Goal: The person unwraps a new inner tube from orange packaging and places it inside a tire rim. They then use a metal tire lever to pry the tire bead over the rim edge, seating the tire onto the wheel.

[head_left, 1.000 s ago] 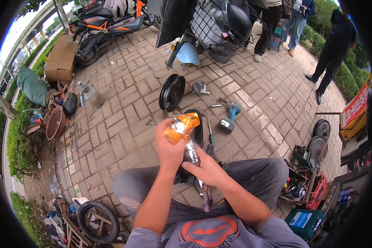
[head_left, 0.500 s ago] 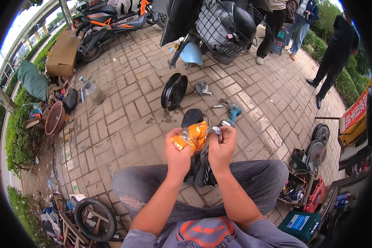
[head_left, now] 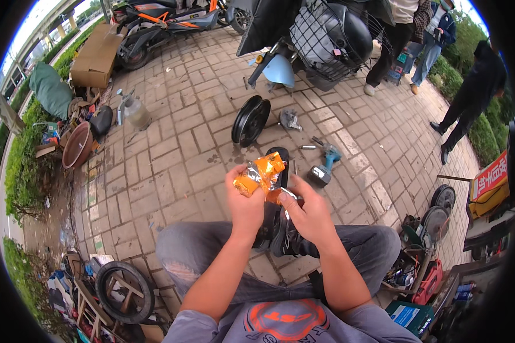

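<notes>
A crumpled orange and silver foil packet (head_left: 264, 171) is held up in front of my knees. My left hand (head_left: 246, 206) is closed round its left side. On the packet's lower right edge, my right hand (head_left: 311, 212) pinches a silvery, orange-edged flap between thumb and fingers. Whatever the packet contains is hidden. Beyond it, a black wheel rim (head_left: 250, 121) stands on the paving, with a small part in clear plastic (head_left: 290, 119) beside it. A teal cordless power tool (head_left: 326, 164) lies to the right of my hands.
Ahead stands a scooter with a wire basket (head_left: 326, 43). People stand at the upper right. A spray bottle (head_left: 134, 111), a brown basin (head_left: 78, 146) and a cardboard box (head_left: 97, 55) are on the left. A tyre (head_left: 125, 291) lies lower left, and a tool crate (head_left: 409, 268) sits lower right.
My right hand has moved down and in along the packet, from a silvery piece at its right end to the flap at its lower edge. The packet has been turned and crumpled more.
</notes>
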Available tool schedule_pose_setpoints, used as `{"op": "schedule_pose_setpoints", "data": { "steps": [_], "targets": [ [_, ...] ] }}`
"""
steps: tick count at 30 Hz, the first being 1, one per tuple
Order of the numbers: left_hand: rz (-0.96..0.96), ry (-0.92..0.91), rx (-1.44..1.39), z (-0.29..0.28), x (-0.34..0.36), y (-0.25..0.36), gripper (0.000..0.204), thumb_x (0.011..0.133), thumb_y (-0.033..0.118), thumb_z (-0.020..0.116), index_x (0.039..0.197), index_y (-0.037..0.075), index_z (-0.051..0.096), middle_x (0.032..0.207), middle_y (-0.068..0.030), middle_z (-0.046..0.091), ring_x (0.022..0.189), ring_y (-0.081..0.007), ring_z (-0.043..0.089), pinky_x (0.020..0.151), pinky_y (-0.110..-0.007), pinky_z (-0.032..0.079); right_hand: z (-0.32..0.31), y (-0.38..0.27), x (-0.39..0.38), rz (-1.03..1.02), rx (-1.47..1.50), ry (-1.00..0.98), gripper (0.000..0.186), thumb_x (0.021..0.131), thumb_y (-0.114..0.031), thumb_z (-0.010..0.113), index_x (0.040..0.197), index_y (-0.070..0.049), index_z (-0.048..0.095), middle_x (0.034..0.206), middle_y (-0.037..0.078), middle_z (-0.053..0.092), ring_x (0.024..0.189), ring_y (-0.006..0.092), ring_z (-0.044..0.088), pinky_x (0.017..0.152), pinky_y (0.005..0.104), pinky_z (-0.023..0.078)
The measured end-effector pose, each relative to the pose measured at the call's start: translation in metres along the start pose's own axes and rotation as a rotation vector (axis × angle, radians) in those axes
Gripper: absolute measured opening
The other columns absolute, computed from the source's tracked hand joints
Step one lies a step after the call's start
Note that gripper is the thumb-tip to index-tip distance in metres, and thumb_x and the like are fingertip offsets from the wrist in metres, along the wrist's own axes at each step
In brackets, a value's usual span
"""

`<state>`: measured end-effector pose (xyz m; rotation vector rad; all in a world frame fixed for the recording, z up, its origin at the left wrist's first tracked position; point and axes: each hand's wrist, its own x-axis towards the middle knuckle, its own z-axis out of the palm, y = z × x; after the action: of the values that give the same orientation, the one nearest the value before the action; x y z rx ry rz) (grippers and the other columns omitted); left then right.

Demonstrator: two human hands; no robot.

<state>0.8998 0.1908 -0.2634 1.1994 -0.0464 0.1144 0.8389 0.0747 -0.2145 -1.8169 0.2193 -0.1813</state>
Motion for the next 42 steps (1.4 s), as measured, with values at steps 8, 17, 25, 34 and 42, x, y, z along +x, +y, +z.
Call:
{"op": "schedule_pose_setpoints", "data": {
  "steps": [8,17,25,34,42],
  "targets": [
    [-0.002,0.053,0.003,-0.001,0.008,-0.002,0.044,0.077,-0.013,0.048,0.118,0.002,0.041,0.105,-0.0094,0.053,0.082,-0.0164,0.061,0.069,-0.027,0.054,0.015,0.018,-0.036,-0.396,-0.677,-0.246,0.037,0.081,-0.002,0.055,0.117,0.002,0.052,0.087,0.019,0.062,0.070,0.0340,0.063,0.062,0.0426,0.051],
    [-0.270,-0.118,-0.237,0.006,-0.008,0.006,0.042,0.079,-0.007,0.051,0.119,0.001,0.042,0.109,-0.0086,0.052,0.099,-0.0147,0.055,0.086,-0.028,0.047,0.004,0.021,0.026,-0.691,-0.179,0.431,0.015,0.081,0.005,0.066,0.096,0.001,0.064,0.087,0.010,0.059,0.069,0.0179,0.058,0.058,0.0267,0.049],
    [-0.122,0.049,-0.134,0.012,-0.017,-0.002,0.043,0.081,-0.010,0.046,0.121,0.001,0.037,0.109,-0.0098,0.048,0.096,-0.0163,0.056,0.081,-0.028,0.050,0.047,0.038,0.015,-0.372,0.059,0.597,0.014,0.081,0.003,0.069,0.093,0.002,0.062,0.087,0.009,0.060,0.072,0.0128,0.058,0.058,0.0248,0.048],
    [-0.147,-0.008,-0.217,0.008,-0.016,-0.013,0.048,0.080,-0.003,0.047,0.126,-0.003,0.031,0.115,-0.0138,0.045,0.101,-0.0172,0.051,0.088,-0.029,0.045,0.030,0.038,0.005,-0.436,-0.475,0.267,0.035,0.076,0.001,0.057,0.111,-0.002,0.062,0.119,0.008,0.058,0.105,0.0263,0.050,0.088,0.0402,0.038],
    [-0.205,-0.115,-0.126,-0.008,-0.012,0.004,0.048,0.081,0.001,0.045,0.127,-0.003,0.029,0.114,-0.0140,0.047,0.101,-0.0158,0.050,0.084,-0.027,0.046,-0.002,0.023,0.033,-0.683,-0.416,-0.128,0.024,0.081,0.007,0.058,0.104,0.002,0.061,0.096,0.013,0.066,0.073,0.0218,0.057,0.069,0.0310,0.044]
  ]
}}
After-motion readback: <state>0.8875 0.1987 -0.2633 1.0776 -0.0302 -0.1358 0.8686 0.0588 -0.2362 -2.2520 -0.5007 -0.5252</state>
